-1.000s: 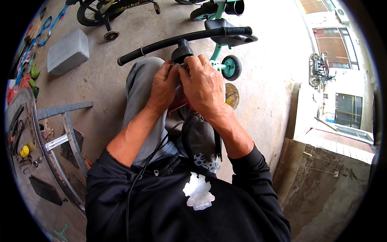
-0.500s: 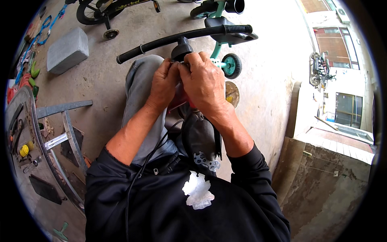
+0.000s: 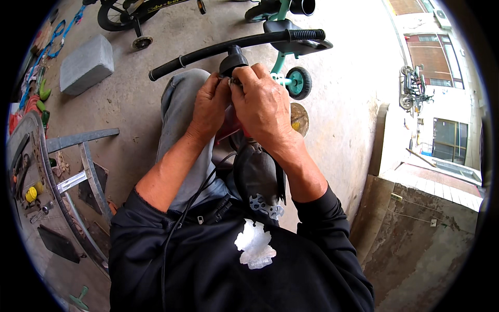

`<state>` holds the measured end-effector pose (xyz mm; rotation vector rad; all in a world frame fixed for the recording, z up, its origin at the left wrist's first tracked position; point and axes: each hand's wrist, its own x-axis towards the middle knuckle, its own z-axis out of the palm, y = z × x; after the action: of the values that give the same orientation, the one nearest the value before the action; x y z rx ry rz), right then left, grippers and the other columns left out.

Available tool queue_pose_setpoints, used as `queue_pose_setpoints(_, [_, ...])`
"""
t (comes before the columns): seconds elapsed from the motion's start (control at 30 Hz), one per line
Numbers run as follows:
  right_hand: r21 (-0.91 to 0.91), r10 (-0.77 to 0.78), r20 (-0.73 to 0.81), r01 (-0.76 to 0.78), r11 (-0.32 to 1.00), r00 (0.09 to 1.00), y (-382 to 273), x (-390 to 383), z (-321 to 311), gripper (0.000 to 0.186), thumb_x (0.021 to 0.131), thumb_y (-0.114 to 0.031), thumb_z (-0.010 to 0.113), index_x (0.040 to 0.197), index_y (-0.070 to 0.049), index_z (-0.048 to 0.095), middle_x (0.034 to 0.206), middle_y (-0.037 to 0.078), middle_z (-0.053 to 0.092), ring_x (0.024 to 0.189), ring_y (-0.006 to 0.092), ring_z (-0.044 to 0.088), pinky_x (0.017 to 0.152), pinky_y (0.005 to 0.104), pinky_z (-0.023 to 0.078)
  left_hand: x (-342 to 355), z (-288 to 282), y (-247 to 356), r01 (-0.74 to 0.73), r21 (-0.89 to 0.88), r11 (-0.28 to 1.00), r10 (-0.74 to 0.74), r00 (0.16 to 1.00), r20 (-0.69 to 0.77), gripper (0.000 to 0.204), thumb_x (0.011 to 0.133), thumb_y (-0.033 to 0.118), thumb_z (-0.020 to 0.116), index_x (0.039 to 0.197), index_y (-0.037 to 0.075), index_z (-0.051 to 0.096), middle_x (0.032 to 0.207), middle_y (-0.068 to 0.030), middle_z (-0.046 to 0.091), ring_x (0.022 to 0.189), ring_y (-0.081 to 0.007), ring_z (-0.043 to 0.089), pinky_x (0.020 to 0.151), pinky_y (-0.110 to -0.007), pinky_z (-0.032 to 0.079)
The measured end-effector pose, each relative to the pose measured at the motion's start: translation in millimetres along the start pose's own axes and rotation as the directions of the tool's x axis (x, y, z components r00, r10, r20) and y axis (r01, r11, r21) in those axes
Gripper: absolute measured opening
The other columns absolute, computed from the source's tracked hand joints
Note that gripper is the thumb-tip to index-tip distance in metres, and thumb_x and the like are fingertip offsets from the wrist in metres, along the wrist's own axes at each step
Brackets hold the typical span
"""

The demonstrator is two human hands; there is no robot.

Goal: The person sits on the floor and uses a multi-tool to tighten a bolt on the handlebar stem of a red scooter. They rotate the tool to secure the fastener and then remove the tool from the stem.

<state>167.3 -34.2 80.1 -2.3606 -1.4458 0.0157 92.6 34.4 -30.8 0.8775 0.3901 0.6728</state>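
Observation:
A small child's bike with a red frame (image 3: 227, 130) stands between my legs, its black handlebar (image 3: 210, 51) slanting across in front of me. Just below the black stem (image 3: 233, 63), my left hand (image 3: 209, 108) and my right hand (image 3: 264, 106) are pressed close together, fingertips pinched. A bit of something small and metallic shows between them, but the fingers cover most of it. Closer to my body is the black saddle (image 3: 258, 169). A flat silver metal piece with several cut-outs (image 3: 266, 207) lies at its near end.
A grey block (image 3: 86, 65) lies on the concrete floor at left. Nearer, a metal-framed stand (image 3: 83, 138) sits beside a round surface holding tools. A teal tricycle (image 3: 283, 62) and a black bike (image 3: 132, 18) stand ahead. A low wall (image 3: 416, 229) rises at right.
Both hands have shifted very slightly, still pinched together below the stem. A small metallic bit shows a little more between the fingers.

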Motion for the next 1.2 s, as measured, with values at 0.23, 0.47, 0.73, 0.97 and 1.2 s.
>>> queue_pose_setpoints(0.23, [0.014,0.084,0.007,-0.085,0.996,0.996,0.3,-1.2,-2.8,0.021,0.092,-0.023,0.062,0.099,-0.003,0.061,0.094,0.017,0.06,0.083,0.0386,0.064,0.069,0.0469,0.05,-3.8,-0.1,4.2,0.029,-0.056,0.998,-0.027,0.999,0.034,0.016,0.106,0.017,0.047,0.108,0.004,0.055,0.094,0.0005,0.06,0.086,-0.0039,0.056,0.076,-0.021,0.05])
queue_pose_setpoints(0.47, [0.001,0.001,-0.04,-0.001,1.0,0.999,-0.5,-0.8,-2.1,0.026,0.088,-0.028,0.069,0.1,-0.004,0.069,0.096,0.016,0.066,0.082,0.0345,0.068,0.072,0.0421,0.052,-2.2,2.4,2.5,0.026,-0.036,0.999,-0.025,1.0,0.003,0.019,0.107,0.02,0.045,0.113,0.006,0.056,0.097,0.0026,0.059,0.087,-0.0031,0.054,0.077,-0.022,0.047])
queue_pose_setpoints(0.73, [-0.002,0.047,-0.007,-0.047,0.999,0.999,1.9,0.1,1.0,0.028,0.088,-0.029,0.069,0.101,-0.004,0.069,0.097,0.016,0.066,0.083,0.0343,0.068,0.072,0.0418,0.052,-2.1,3.0,3.9,0.037,-0.087,0.996,-0.036,0.999,0.014,0.016,0.106,0.017,0.046,0.108,0.004,0.056,0.093,0.0011,0.059,0.085,-0.0037,0.056,0.075,-0.021,0.05])
queue_pose_setpoints(0.97, [0.017,0.065,-0.039,-0.065,0.998,0.997,-0.9,-1.0,-4.3,0.023,0.089,-0.025,0.067,0.099,-0.004,0.068,0.095,0.016,0.064,0.082,0.0352,0.067,0.072,0.0437,0.052,-2.0,0.9,3.3,0.021,-0.08,0.997,-0.02,1.0,0.023,0.016,0.106,0.017,0.047,0.107,0.004,0.055,0.094,0.0005,0.059,0.085,-0.0042,0.056,0.076,-0.021,0.051])
queue_pose_setpoints(1.2, [0.05,0.027,-0.013,-0.026,0.998,1.0,1.7,-0.5,-1.4,0.026,0.087,-0.025,0.07,0.102,-0.003,0.07,0.098,0.015,0.066,0.081,0.0326,0.068,0.073,0.0412,0.053,-1.2,0.0,0.8,0.019,-0.103,0.995,-0.017,1.0,0.021,0.015,0.106,0.017,0.047,0.105,0.005,0.055,0.094,0.001,0.06,0.085,-0.0036,0.056,0.075,-0.021,0.05])
